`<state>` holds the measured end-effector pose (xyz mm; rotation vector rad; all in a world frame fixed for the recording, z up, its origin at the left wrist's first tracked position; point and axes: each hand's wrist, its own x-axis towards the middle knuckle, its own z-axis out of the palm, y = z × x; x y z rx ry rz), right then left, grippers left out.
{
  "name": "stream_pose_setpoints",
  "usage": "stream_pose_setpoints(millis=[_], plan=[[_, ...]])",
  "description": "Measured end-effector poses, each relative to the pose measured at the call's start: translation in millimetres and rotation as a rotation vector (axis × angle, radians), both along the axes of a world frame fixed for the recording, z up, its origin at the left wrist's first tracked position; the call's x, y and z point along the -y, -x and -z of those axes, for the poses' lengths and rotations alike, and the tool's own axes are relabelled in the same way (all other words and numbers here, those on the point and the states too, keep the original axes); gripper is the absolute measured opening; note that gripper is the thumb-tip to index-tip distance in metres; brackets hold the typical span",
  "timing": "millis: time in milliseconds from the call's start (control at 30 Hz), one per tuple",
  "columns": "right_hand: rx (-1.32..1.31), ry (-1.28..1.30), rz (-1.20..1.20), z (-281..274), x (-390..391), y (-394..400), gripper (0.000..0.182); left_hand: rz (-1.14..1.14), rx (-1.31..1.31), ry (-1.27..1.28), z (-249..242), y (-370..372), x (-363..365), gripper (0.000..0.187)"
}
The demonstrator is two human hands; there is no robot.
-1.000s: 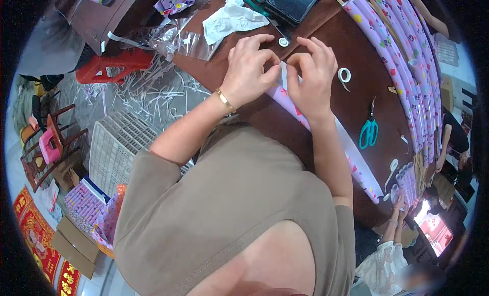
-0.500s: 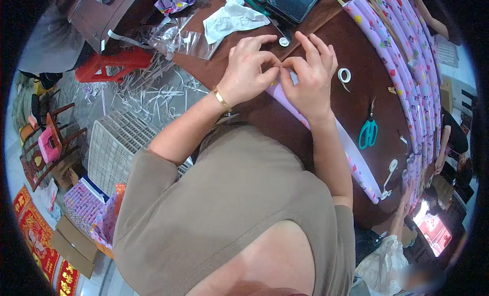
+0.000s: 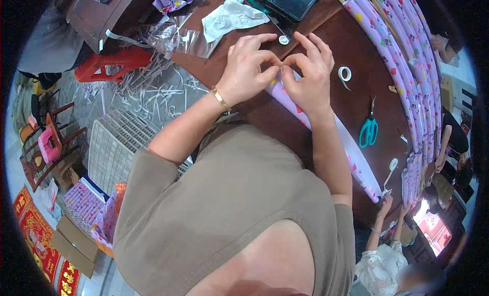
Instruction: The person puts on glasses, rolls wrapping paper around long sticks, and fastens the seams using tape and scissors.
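Note:
My left hand [image 3: 250,62] and my right hand [image 3: 309,67] meet over the brown table, each with thumb and index finger pinched and the other fingers raised. What lies between the fingertips is too small to make out. Beneath them a patterned purple roll [image 3: 289,105] runs from my fingertips under my right forearm to the lower right. A roll of white tape [image 3: 345,73] sits right of my right hand, and teal-handled scissors [image 3: 369,132] lie further down. Just above my fingertips is a small white roll [image 3: 283,40].
Many patterned rolls [image 3: 387,57] are stacked along the right. White cloth [image 3: 232,20] and a black tray [image 3: 293,3] lie at the top. A grey crate [image 3: 119,148] and red stool [image 3: 112,64] stand left. A co-worker's hand [image 3: 386,202] is near another tape roll [image 3: 392,164].
My hands stay almost in place, still pinched together. At the lower right, the co-worker's hand has come to the end of the purple roll, by the tape.

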<state>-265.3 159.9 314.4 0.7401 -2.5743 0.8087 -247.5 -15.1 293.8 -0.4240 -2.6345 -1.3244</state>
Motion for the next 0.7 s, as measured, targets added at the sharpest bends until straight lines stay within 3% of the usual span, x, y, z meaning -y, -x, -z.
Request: stream_pose_setpoints(millis=[433, 700], plan=[[0.038, 0.010, 0.029, 1.1, -0.5, -0.5, 0.004, -0.015, -0.011, -0.004, -0.1, 0.3, -1.1, 0.012], [0.006, -0.001, 0.009, 0.4, -2.0, -1.4, 0.005, -0.146, -0.014, -0.016, 0.2, 1.3, -13.7, 0.011]])
